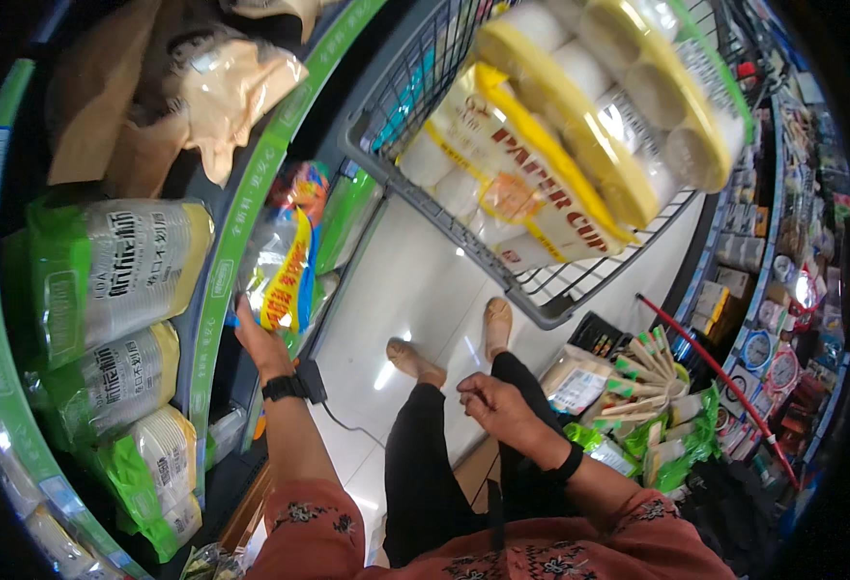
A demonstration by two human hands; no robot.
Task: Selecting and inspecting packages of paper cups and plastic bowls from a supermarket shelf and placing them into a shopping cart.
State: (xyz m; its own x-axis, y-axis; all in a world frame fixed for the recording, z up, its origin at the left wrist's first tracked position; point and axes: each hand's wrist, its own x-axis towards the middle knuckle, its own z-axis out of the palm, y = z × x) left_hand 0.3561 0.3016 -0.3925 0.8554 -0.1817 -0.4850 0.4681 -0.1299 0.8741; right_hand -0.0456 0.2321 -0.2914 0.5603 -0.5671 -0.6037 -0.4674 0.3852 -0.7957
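Observation:
My left hand point(258, 337) reaches to the lower shelf at the left and touches the near end of a clear plastic package with a yellow, red and blue label point(283, 279); its fingers are mostly hidden behind the pack and shelf edge, so I cannot tell if it grips. My right hand point(493, 406) hangs above my right thigh, fingers curled, with nothing visible in it. Packs of plastic cups in green and clear wrap point(138, 268) stand on the shelf beside my left hand. Ahead, a wire shopping cart point(461, 243) holds a yellow and white bag of paper cups point(526, 181).
Green shelf edging point(240, 217) curves along the left. Bundled wooden-handled goods point(638, 391) and green packs lie at the lower right, by a red pole point(715, 373). Shelves with round clocks point(757, 349) line the right. White floor tiles point(367, 290) show between shelf and cart.

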